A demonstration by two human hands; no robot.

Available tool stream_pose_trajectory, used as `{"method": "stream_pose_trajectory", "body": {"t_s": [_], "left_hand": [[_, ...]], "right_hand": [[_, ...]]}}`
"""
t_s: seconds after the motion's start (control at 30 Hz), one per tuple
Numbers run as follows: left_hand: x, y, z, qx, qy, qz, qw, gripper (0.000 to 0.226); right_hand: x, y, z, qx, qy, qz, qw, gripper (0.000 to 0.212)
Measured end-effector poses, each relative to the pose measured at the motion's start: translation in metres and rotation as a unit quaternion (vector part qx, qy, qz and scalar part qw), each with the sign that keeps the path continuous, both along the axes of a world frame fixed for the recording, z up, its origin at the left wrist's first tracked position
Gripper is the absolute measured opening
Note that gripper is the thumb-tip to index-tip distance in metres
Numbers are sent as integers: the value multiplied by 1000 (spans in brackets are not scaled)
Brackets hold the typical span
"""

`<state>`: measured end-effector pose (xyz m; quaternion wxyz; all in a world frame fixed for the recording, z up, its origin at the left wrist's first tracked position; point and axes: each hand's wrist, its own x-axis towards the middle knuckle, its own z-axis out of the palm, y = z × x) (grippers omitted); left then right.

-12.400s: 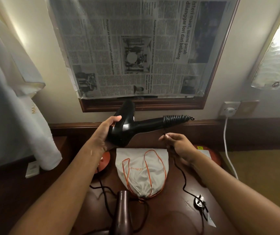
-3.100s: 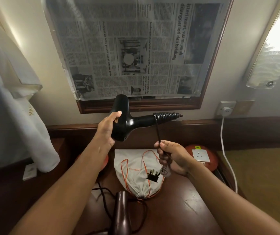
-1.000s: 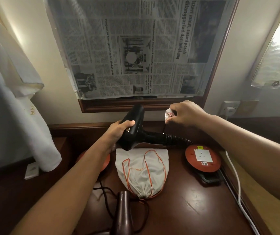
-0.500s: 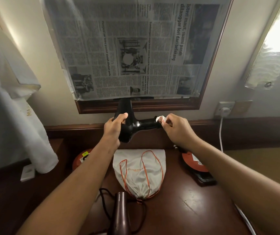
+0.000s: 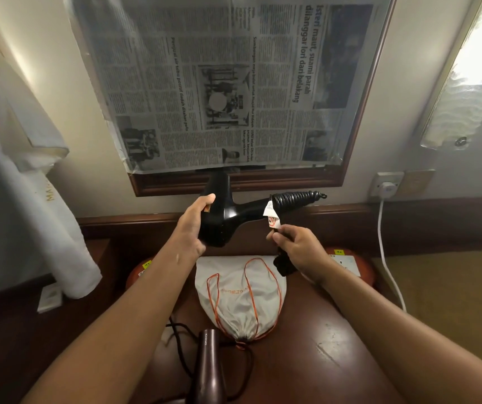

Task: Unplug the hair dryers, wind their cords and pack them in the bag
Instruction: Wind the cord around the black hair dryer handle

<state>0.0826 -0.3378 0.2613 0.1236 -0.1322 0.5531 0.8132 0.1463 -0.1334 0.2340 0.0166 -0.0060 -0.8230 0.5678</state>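
While the cord [image 5: 295, 197] is sitting almost fully coiled round the dryer [image 5: 225, 217] handle, where a long tail was hanging seconds ago, the left grip [image 5: 193, 228] is clasping the body above the bag [image 5: 241, 298]. The right grip [image 5: 295, 247] is pinching the plug [image 5: 283, 265] end, tag [image 5: 271, 215] dangling. Packing looks close; a second dryer [image 5: 209, 371] is waiting on the tabletop [image 5: 321, 360].

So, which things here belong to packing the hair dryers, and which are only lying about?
For the job:
- black dryer, held by left hand
- its cord, wound on the handle
- plug, in right hand
- brown dryer
- bag

Lying about:
- newspaper
- white towel
- wall socket
- white cable
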Motion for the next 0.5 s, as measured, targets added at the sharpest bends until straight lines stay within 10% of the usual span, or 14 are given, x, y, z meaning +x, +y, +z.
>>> {"method": "stream_pose_trajectory", "body": {"t_s": [0.5], "left_hand": [[-10, -13, 2, 18, 27, -89, 995, 48]], "right_hand": [[-15, 26, 2, 170, 17, 53, 984, 20]]}}
